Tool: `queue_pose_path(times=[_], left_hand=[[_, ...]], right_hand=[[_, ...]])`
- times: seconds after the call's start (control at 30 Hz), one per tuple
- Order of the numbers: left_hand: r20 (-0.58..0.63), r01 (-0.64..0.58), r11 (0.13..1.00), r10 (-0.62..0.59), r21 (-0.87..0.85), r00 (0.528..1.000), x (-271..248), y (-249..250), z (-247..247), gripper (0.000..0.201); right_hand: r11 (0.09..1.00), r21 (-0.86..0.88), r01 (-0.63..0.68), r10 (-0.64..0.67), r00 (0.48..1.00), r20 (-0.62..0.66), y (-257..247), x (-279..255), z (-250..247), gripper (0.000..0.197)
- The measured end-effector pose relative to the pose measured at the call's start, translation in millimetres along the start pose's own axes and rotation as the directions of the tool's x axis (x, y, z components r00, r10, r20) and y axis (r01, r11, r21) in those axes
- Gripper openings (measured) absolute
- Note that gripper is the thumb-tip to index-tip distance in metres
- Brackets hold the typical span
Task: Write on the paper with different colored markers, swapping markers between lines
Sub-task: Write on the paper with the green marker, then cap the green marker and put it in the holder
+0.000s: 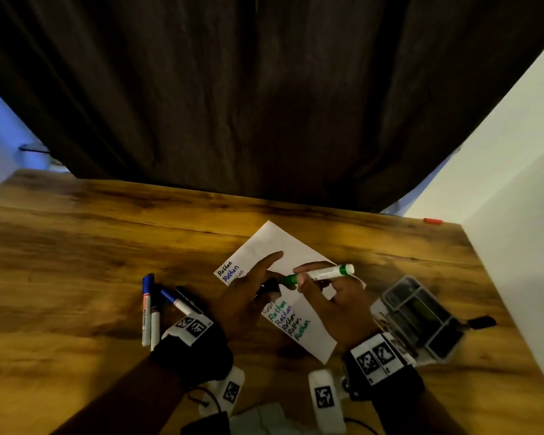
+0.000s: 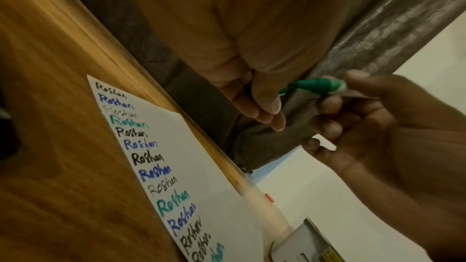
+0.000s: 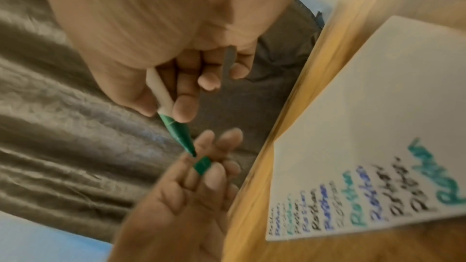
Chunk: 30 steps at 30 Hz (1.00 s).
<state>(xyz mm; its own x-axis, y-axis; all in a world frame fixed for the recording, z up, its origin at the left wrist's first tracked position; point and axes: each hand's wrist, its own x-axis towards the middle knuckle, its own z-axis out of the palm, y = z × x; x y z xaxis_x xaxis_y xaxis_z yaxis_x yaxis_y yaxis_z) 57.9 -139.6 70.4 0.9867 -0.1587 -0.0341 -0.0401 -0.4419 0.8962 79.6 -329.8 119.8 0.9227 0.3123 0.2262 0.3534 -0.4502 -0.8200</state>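
Note:
A white paper (image 1: 299,246) with lines of "Roshan" in black, blue and green lies tilted on the wooden table (image 1: 107,246). My right hand (image 1: 305,279) grips an uncapped green marker (image 1: 319,273) above the paper, tip pointing left. In the right wrist view the marker (image 3: 174,127) has its tip just touching my left hand (image 3: 201,176), which pinches the green cap (image 3: 201,164) between its fingers. My left hand (image 1: 264,277) hovers over the paper's left half and hides the middle lines. From the left wrist the green tip (image 2: 317,85) sits right by my left fingertips (image 2: 267,111).
Two blue markers (image 1: 148,306) (image 1: 175,301) and a black one (image 1: 187,298) lie on the table left of my left hand. A grey compartment tray (image 1: 421,318) stands to the right. A small red piece (image 1: 433,221) lies at the far right edge. A dark curtain hangs behind.

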Motion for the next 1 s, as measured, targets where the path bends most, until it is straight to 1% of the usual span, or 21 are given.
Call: queue_pose_path(times=[0.07, 0.1, 0.2, 0.27, 0.33, 0.37, 0.47, 0.53, 0.6, 0.63, 0.7, 0.73, 0.77, 0.83, 0.87, 0.9, 0.93, 0.97, 1.0], left_hand=[[0.019, -0.025, 0.999, 0.024, 0.03, 1.0, -3, 1, -4, 0.067], [0.041, -0.043, 0.998, 0.041, 0.039, 0.998, -4, 1, -6, 0.066], [0.127, -0.066, 0.997, 0.061, 0.038, 0.99, -8, 3, -12, 0.071], [0.134, -0.07, 0.997, 0.064, 0.043, 0.989, -7, 6, -17, 0.07], [0.118, -0.097, 0.995, 0.092, 0.039, 0.989, -7, 10, -23, 0.063], [0.118, -0.121, 0.993, 0.118, 0.017, 0.986, -6, 12, -25, 0.061], [0.08, -0.202, 0.977, 0.207, -0.064, 0.975, -9, 22, -35, 0.06], [0.06, -0.248, 0.965, 0.253, -0.081, 0.966, -8, 28, -40, 0.06], [0.04, -0.283, 0.956, 0.286, -0.078, 0.957, -5, 36, -42, 0.06], [0.03, -0.275, 0.956, 0.279, -0.098, 0.96, -3, 38, -42, 0.059], [-0.004, -0.216, 0.944, 0.222, -0.249, 0.975, -1, 44, -38, 0.052], [-0.012, -0.198, 0.94, 0.202, -0.277, 0.979, 0, 45, -36, 0.048], [-0.017, -0.221, 0.949, 0.223, -0.225, 0.975, 1, 45, -34, 0.046], [0.047, -0.279, 0.96, 0.28, -0.025, 0.959, 6, 43, -31, 0.044], [0.085, -0.285, 0.955, 0.278, 0.084, 0.957, 11, 42, -31, 0.04], [0.131, -0.286, 0.935, 0.263, 0.21, 0.956, 17, 40, -31, 0.033], [0.179, -0.282, 0.906, 0.235, 0.316, 0.955, 23, 38, -31, 0.027], [0.218, -0.267, 0.887, 0.196, 0.377, 0.956, 26, 37, -31, 0.022], [0.251, -0.258, 0.88, 0.166, 0.399, 0.954, 29, 38, -30, 0.02]], right_hand=[[1.0, 0.0, -0.003, 0.003, 1.0, 0.016, -3, -1, 7, 0.008], [1.0, -0.013, -0.016, 0.017, 0.999, 0.033, -6, -1, 10, 0.006], [0.997, -0.077, -0.012, 0.015, 0.999, 0.041, -12, 0, 18, 0.01], [0.998, -0.065, -0.017, 0.019, 0.999, 0.035, -13, 3, 21, 0.002], [0.999, 0.001, -0.046, 0.046, 0.999, 0.029, -14, 7, 24, 0.012], [0.996, 0.029, -0.08, 0.079, 0.996, 0.028, -15, 10, 25, 0.015], [0.979, 0.144, -0.145, 0.145, 0.989, 0.013, -24, 18, 27, 0.015], [0.953, 0.278, -0.125, 0.133, 0.991, -0.009, -33, 22, 25, 0.009], [0.926, 0.37, -0.076, 0.098, 0.994, -0.04, -43, 22, 24, 0.009], [0.918, 0.394, -0.056, 0.086, 0.995, -0.058, -47, 22, 24, 0.013], [0.9, 0.432, -0.046, 0.095, 0.991, -0.091, -49, 22, 23, 0.017], [0.891, 0.449, -0.07, 0.122, 0.989, -0.088, -49, 22, 22, 0.017], [0.884, 0.456, -0.104, 0.151, 0.986, -0.067, -45, 23, 22, 0.016], [0.903, 0.401, -0.156, 0.184, 0.983, -0.031, -32, 23, 20, 0.02], [0.935, 0.31, -0.169, 0.188, 0.982, -0.031, -24, 21, 19, 0.025], [0.971, 0.167, -0.171, 0.183, 0.981, -0.059, -14, 19, 16, 0.031], [0.986, -0.003, -0.165, 0.164, 0.981, -0.102, -5, 16, 11, 0.035], [0.977, -0.155, -0.149, 0.125, 0.98, -0.152, 3, 12, 6, 0.034], [0.96, -0.261, -0.106, 0.059, 0.981, -0.184, 9, 8, -1, 0.027]])
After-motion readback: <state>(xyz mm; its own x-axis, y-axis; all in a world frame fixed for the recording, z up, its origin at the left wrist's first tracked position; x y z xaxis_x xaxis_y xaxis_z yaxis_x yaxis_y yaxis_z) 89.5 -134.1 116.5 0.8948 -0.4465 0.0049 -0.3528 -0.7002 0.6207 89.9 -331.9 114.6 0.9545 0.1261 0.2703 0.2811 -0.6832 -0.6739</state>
